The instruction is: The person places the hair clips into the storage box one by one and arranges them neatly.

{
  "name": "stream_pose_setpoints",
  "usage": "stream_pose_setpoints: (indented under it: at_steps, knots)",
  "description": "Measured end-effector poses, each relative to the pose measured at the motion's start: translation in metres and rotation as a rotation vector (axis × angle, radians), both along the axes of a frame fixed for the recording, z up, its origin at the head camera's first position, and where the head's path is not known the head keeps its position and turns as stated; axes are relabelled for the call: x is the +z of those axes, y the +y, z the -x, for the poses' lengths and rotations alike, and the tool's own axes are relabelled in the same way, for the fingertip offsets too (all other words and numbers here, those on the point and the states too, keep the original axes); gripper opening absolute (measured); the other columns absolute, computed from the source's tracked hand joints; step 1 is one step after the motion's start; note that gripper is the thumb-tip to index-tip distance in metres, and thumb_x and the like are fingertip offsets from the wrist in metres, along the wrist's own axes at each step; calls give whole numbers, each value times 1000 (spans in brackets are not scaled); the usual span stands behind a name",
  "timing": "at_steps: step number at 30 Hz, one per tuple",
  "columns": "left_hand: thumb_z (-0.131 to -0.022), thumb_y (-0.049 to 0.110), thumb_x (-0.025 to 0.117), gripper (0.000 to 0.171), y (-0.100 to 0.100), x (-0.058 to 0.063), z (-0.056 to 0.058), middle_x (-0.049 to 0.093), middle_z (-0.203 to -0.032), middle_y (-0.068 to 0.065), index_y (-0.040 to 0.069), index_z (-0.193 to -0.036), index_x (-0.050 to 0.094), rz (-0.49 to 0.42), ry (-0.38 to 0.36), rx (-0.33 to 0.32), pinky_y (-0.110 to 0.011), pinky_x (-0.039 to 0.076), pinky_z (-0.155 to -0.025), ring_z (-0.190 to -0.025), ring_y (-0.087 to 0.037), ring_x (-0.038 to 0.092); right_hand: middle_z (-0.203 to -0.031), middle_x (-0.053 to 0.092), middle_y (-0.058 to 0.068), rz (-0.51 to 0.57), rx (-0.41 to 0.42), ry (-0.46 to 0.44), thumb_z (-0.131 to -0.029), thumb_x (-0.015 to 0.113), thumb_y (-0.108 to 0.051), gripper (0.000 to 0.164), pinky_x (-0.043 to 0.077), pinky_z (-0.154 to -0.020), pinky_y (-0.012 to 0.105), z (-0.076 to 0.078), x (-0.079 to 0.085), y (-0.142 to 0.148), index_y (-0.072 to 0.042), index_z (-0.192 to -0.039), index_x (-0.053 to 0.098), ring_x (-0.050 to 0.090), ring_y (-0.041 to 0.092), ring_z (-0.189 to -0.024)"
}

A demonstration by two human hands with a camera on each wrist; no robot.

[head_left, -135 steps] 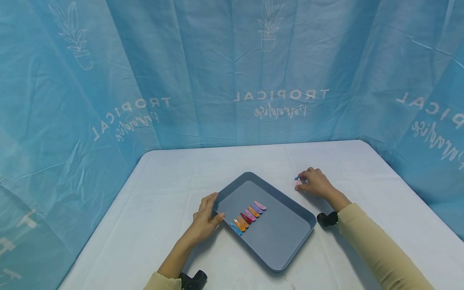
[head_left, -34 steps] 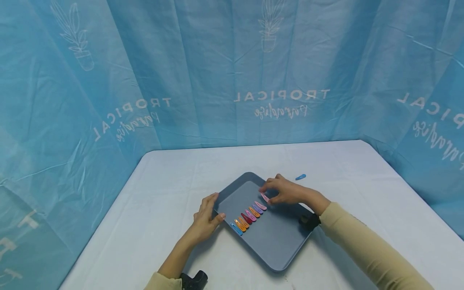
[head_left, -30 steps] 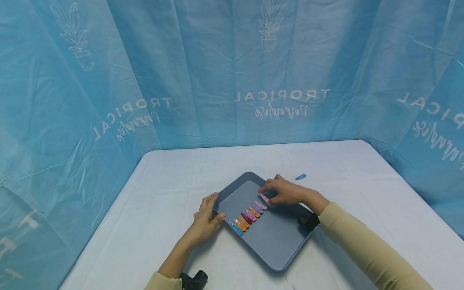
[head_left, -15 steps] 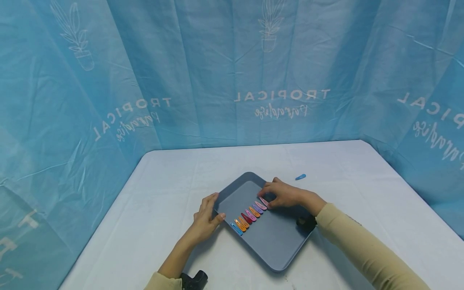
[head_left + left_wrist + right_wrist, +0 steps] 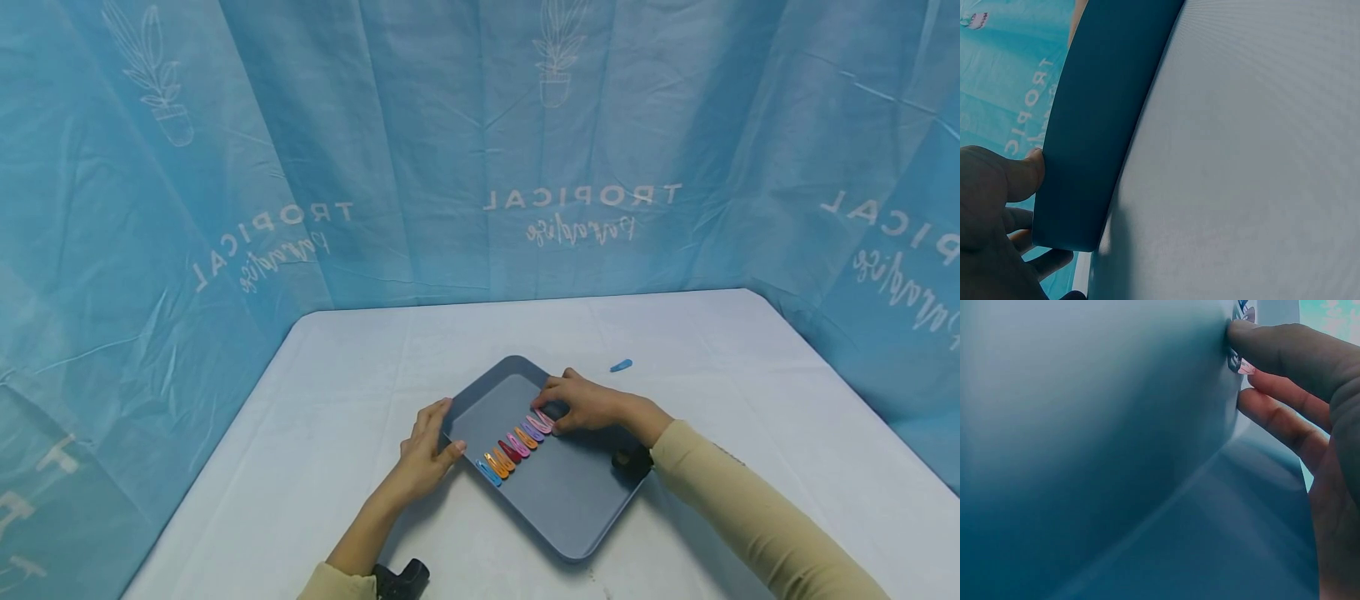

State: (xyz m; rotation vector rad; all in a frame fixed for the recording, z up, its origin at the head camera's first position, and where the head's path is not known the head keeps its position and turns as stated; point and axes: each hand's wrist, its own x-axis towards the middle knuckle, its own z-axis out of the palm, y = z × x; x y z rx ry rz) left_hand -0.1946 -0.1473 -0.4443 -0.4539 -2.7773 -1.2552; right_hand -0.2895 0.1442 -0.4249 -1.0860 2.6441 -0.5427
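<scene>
A grey rectangular tray [image 5: 577,508] lies turned at an angle on the white table. My left hand [image 5: 424,454] holds its left corner, thumb at the rim; the left wrist view shows the fingers [image 5: 1050,264] around the corner's outside. Inside the tray, several snap hair clips form a slanting row: a blue clip [image 5: 489,472] at the near end, then orange, a red clip [image 5: 509,452], pink, orange, purple and pink. At the row's far end my right hand [image 5: 592,402] pinches a pink hair clip [image 5: 543,419] against the tray floor, close beside its neighbour.
One blue hair clip [image 5: 621,365] lies on the white tablecloth [image 5: 360,375] beyond the tray, behind the right hand. A blue printed curtain [image 5: 420,167] hangs around the table's back and sides. Black wrist cameras sit on both wrists.
My right hand has brought the pink hair clip from the table beside the blue one into the tray, then lowered it toward the row's end. My left hand has stayed at the corner.
</scene>
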Motion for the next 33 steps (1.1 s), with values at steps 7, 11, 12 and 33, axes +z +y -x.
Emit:
stream_pose_setpoints:
  at_steps: [7,11,12,33]
  knots:
    - [-94,21,57,65,0,0,0,24,-150,-20,2,-148,25,-1,0,4,-67,16,-97,-140,-42,24,-125,55,-1,-2,5,2,-82,72,-21,44,41,-87,38,1,-1,0,-19,-125,62,39,18,-106]
    - [-94,21,57,65,0,0,0,24,-150,-20,2,-148,25,1,2,5,-67,17,-97,-140,-42,25,-126,55,-1,-3,-9,-2,-81,73,-22,44,42,-88,39,0,0,0,-18,-124,62,39,19,-107]
    - [-94,21,57,65,0,-1,0,25,-150,-20,1,-147,25,2,4,3,-67,17,-97,-139,-42,25,-126,55,-1,-3,-16,-4,-81,73,-23,44,42,-88,39,0,0,0,-19,-124,63,39,19,-107]
    - [-94,22,56,66,-1,-2,1,25,-149,-20,1,-148,25,4,14,-10,-68,17,-96,-139,-43,25,-126,58,5,158,-104,16,-85,69,-22,46,42,-92,50,6,37,27,-10,-128,58,44,29,-112]
